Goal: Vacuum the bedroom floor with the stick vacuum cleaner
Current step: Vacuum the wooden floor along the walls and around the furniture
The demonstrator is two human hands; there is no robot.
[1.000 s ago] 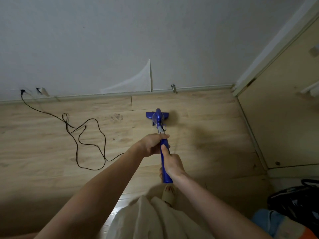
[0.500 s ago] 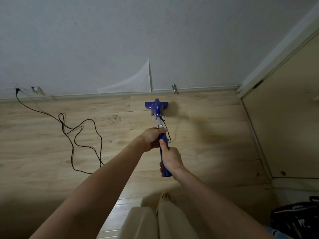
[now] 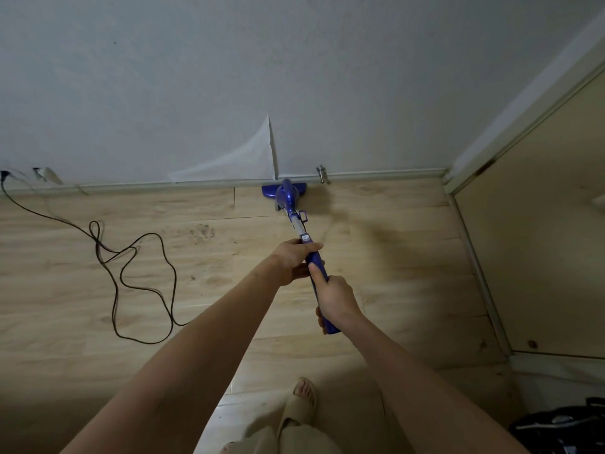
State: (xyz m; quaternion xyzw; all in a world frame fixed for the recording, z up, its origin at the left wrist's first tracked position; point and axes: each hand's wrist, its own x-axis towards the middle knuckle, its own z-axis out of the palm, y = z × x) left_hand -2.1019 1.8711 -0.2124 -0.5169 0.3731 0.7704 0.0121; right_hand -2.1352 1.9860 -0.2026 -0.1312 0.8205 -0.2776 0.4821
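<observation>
Gripping the stick vacuum cleaner [image 3: 315, 260] with left hand [image 3: 294, 261] ahead of right hand [image 3: 334, 298], both wrapped tight, I steer its head [image 3: 284, 191] against the skirting [image 3: 131, 185].

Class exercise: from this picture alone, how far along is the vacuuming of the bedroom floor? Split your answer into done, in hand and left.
Done: cannot be judged; no cleaned strip shows. In hand: the left hand and right hand grip the stick vacuum, its floor head against the baseboard. Left: a smudge on the floor and the area under the looped cord.
</observation>
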